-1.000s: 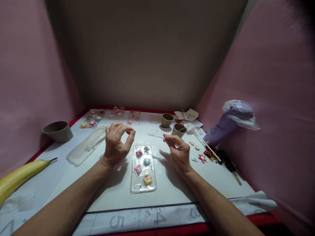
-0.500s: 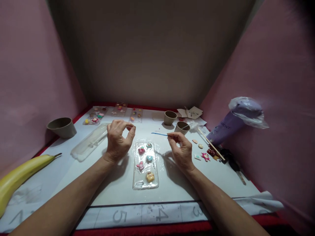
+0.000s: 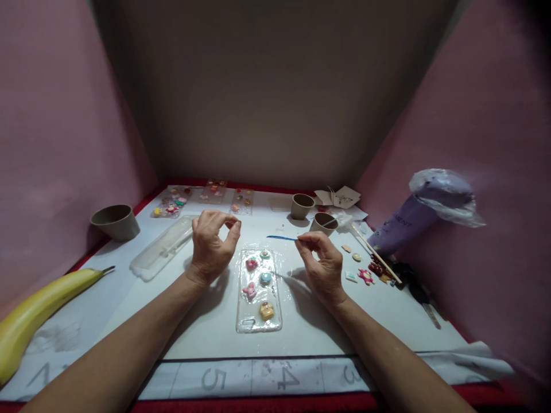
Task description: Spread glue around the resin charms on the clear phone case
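Observation:
A clear phone case (image 3: 259, 292) lies flat on the white mat between my hands, with several small coloured charms stuck on it. My left hand (image 3: 212, 246) hovers just left of the case, thumb and forefinger pinched together on something tiny that I cannot make out. My right hand (image 3: 322, 265) is just right of the case and pinches a thin blue stick (image 3: 282, 237), whose tip points left above the case's top end.
A second clear case (image 3: 163, 248) and a grey bowl (image 3: 115, 221) lie at the left, a banana (image 3: 38, 304) at the near left. Two small cups (image 3: 323, 222), loose charms (image 3: 365, 274), a wooden stick and a purple piping bag (image 3: 419, 209) are at the right. Charm packets line the back.
The view has shifted slightly, so everything sits a little further right. Both hands keep their pinched poses; the right hand and blue stick have edged a little nearer the case top.

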Motion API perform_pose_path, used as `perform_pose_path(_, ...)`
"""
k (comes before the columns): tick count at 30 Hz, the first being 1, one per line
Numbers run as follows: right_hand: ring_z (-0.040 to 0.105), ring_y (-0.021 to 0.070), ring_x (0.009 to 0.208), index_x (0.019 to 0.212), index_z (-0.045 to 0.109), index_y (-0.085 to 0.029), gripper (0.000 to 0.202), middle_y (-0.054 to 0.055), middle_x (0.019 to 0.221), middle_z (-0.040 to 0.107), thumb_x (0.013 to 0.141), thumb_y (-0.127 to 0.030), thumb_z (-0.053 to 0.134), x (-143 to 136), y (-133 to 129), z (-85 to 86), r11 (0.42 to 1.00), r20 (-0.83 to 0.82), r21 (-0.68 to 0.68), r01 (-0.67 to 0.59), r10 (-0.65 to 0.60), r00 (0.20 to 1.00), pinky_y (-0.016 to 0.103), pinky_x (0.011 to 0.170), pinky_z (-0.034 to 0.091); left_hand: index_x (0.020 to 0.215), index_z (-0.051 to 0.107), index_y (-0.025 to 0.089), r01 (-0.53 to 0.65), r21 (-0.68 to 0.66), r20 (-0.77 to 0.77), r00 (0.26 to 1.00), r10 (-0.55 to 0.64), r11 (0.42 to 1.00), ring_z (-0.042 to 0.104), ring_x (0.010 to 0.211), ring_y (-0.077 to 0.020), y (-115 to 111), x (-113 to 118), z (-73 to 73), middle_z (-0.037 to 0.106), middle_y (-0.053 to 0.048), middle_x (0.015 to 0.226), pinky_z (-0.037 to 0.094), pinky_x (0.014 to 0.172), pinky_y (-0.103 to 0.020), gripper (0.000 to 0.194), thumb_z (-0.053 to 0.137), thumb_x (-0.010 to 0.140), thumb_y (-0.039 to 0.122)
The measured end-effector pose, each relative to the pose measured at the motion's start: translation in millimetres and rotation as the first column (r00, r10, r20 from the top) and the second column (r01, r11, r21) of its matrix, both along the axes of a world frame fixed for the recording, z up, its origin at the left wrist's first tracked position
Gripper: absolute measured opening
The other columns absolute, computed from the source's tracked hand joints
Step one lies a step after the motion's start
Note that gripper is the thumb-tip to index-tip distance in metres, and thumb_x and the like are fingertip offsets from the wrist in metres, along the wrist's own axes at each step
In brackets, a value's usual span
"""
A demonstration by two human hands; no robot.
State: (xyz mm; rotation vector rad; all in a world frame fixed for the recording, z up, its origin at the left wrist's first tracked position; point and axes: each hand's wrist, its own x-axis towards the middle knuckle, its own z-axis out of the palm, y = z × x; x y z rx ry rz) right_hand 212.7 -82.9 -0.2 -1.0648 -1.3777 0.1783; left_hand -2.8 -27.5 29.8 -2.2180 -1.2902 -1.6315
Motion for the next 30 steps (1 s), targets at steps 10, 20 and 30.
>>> perform_pose_path(10, 0.059, 0.0134, 0.073, 0.097, 0.061, -0.021, 0.018, 0.001, 0.084, 0.062, 0.080, -0.018, 0.065, -1.8, -0.4, -0.6, 1.000, -0.098, -0.028, 0.005, -0.008, 0.995, 0.028, 0.068, 0.050, 0.075, 0.058, 0.022, 0.001, -0.045, 0.002, 1.000, -0.001, 0.999, 0.056, 0.082, -0.0213, -0.3, 0.4, -0.6, 0.064, 0.000, 0.075, 0.038, 0.078, -0.036, 0.008, 0.057, 0.083, 0.024)
perform_pose_path(20, 0.056, 0.0146, 0.075, 0.082, 0.062, -0.021, 0.005, 0.002, 0.083, 0.058, 0.082, -0.024, 0.066, -1.4, -0.6, -0.8, 1.000, -0.070, -0.004, -0.029, 0.028, 0.997, 0.029, 0.066, 0.049, 0.072, 0.058, 0.022, -0.061, -0.105, 0.097, 0.993, 0.071, 0.993, 0.058, 0.081, -0.0212, 0.5, -2.2, 3.4, 0.066, -0.002, 0.076, 0.040, 0.079, -0.038, 0.009, 0.057, 0.081, 0.024)
perform_pose_path(30, 0.060, 0.0137, 0.076, 0.091, 0.059, -0.020, 0.009, 0.001, 0.084, 0.061, 0.083, -0.020, 0.063, -2.7, -0.6, -2.2, 0.999, -0.112, -0.015, -0.038, 0.036, 0.993, 0.028, 0.070, 0.051, 0.070, 0.058, 0.020, -0.033, -0.123, 0.075, 0.996, 0.042, 0.992, 0.058, 0.080, -0.0215, 3.4, -1.4, -0.9, 0.066, -0.001, 0.074, 0.038, 0.078, -0.037, 0.009, 0.058, 0.079, 0.020)
